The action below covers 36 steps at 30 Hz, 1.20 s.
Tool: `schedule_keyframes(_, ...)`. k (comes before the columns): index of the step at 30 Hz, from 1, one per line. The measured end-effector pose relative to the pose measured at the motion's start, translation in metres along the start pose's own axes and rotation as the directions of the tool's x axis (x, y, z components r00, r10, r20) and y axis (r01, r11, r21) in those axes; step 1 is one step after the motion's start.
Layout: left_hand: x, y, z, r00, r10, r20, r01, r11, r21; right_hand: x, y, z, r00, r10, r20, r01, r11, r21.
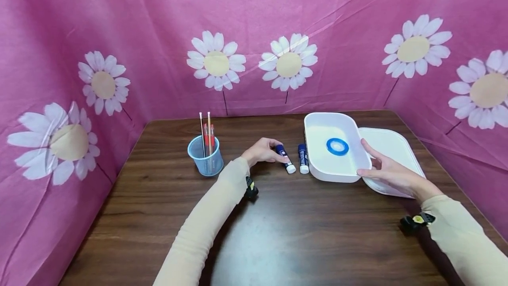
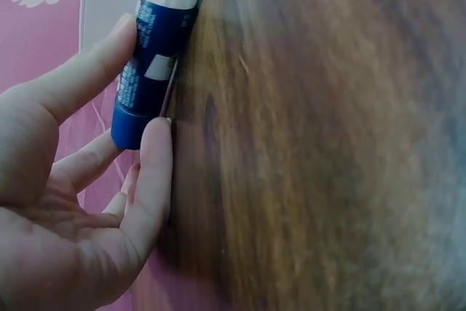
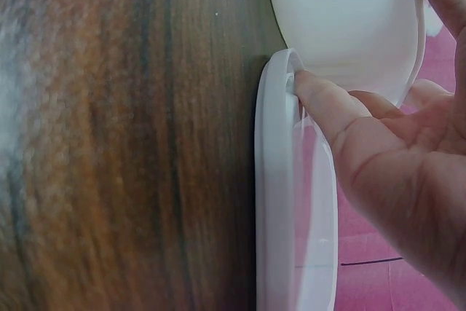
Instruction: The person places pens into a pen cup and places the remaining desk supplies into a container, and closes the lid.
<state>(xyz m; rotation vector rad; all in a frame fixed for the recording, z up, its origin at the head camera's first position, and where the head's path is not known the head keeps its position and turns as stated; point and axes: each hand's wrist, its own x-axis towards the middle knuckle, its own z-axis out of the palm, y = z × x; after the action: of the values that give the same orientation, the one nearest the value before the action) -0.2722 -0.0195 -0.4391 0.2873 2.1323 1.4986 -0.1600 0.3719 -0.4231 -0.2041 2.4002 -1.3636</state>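
Observation:
My left hand (image 1: 265, 151) pinches a dark-blue glue stick (image 1: 285, 159) with a white end, tilted just over the table. In the left wrist view, the thumb and fingertips press on opposite sides of this glue stick (image 2: 154, 56). A second glue stick (image 1: 303, 158) lies beside the white box (image 1: 337, 178), against its left side. Inside the box is a blue ring-shaped roll (image 1: 338, 146), apparently tape. My right hand (image 1: 390, 173) holds the box at its right side, thumb by the near corner and a finger along the rim. Its remaining fingers are partly hidden.
A white lid (image 1: 397, 151) lies right of the box, partly under my right hand. To the left stands a blue mesh cup (image 1: 206, 167) with brushes and red pens (image 1: 209, 135). A pink flowered cloth (image 1: 250, 8) hangs around the wooden table (image 1: 258, 233).

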Motion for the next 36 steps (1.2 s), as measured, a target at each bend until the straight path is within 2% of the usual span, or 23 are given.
schedule_keyframes(6, -0.004, 0.002, 0.0, 0.999, 0.037, -0.024, -0.035, 0.998, 0.057, 0.001, -0.003, 0.001, 1.0, 0.002, 0.007, -0.002, 1.0, 0.019)
schedule_keyframes(10, -0.003, 0.003, -0.004, 0.994, 0.107, -0.019, -0.103, 0.985, 0.137, 0.002, -0.007, 0.0, 1.0, -0.016, 0.007, 0.015, 0.998, 0.066)
schedule_keyframes(13, -0.002, 0.001, -0.007, 0.988, 0.152, 0.031, -0.155, 0.967, 0.203, 0.002, -0.007, 0.0, 1.0, -0.004, 0.012, 0.003, 0.997, 0.074)
schedule_keyframes(19, -0.001, 0.0, -0.013, 0.967, 0.188, 0.172, -0.229, 0.936, 0.266, 0.001, -0.004, 0.001, 1.0, 0.002, 0.001, -0.002, 1.0, 0.023)
schedule_keyframes(22, -0.001, 0.001, -0.015, 0.958, 0.201, 0.203, -0.256, 0.922, 0.292, 0.001, -0.004, 0.001, 1.0, 0.003, -0.008, -0.003, 1.0, -0.005)
schedule_keyframes(26, -0.002, 0.002, -0.018, 0.948, 0.209, 0.239, -0.279, 0.908, 0.311, 0.0, -0.004, 0.001, 1.0, 0.008, -0.002, -0.008, 1.0, 0.014)
schedule_keyframes(28, -0.004, 0.003, -0.019, 0.943, 0.204, 0.264, -0.282, 0.911, 0.302, -0.001, -0.005, 0.001, 1.0, 0.002, 0.003, -0.002, 0.999, 0.032)
schedule_keyframes(31, -0.007, 0.004, -0.021, 0.936, 0.179, 0.302, -0.26, 0.932, 0.254, -0.002, -0.005, 0.001, 1.0, 0.004, 0.002, -0.004, 0.999, 0.035)
schedule_keyframes(34, -0.01, 0.005, -0.023, 0.934, 0.156, 0.32, -0.216, 0.962, 0.164, -0.001, -0.004, 0.0, 1.0, 0.003, 0.005, -0.003, 0.999, 0.044)
schedule_keyframes(36, -0.012, 0.007, -0.023, 0.931, 0.163, 0.326, -0.204, 0.974, 0.096, 0.0, -0.003, -0.001, 1.0, 0.002, 0.009, -0.002, 0.999, 0.05)
